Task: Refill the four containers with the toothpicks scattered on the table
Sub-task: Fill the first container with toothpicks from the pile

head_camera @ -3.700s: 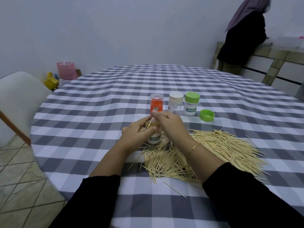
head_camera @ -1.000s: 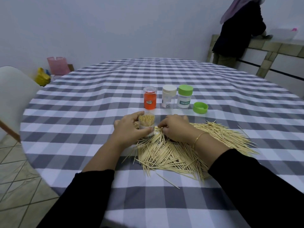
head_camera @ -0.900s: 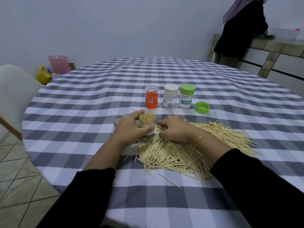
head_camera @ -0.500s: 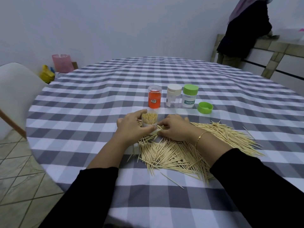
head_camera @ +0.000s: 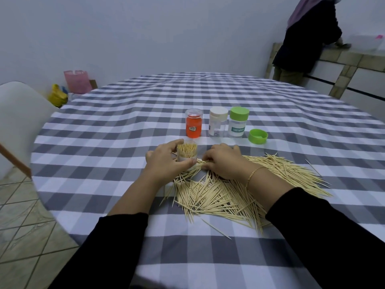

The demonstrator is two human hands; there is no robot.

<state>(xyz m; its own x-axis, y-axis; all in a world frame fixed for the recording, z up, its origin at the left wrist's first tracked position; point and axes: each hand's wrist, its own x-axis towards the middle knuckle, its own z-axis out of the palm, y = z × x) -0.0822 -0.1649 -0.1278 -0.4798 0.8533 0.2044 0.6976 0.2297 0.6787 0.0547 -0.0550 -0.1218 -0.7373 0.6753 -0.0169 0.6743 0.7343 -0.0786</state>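
Jar [head_camera: 186, 153]: in our left hand [head_camera: 166, 163], on the table [head_camera: 104, 142].
Toothpicks [head_camera: 229, 195]: right of and before that grip, under our right hand [head_camera: 224, 161].
Three containers [head_camera: 216, 125]: behind the grip.
Lid [head_camera: 258, 136]: right of them.

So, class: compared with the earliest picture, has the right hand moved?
Yes. The right hand has come down from above the open container onto the toothpicks beside it, nearer the person than the lidded containers.

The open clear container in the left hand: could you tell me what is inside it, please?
The clear container is packed with upright toothpicks, tips at its open rim. The left hand grips it, hiding its lower part.
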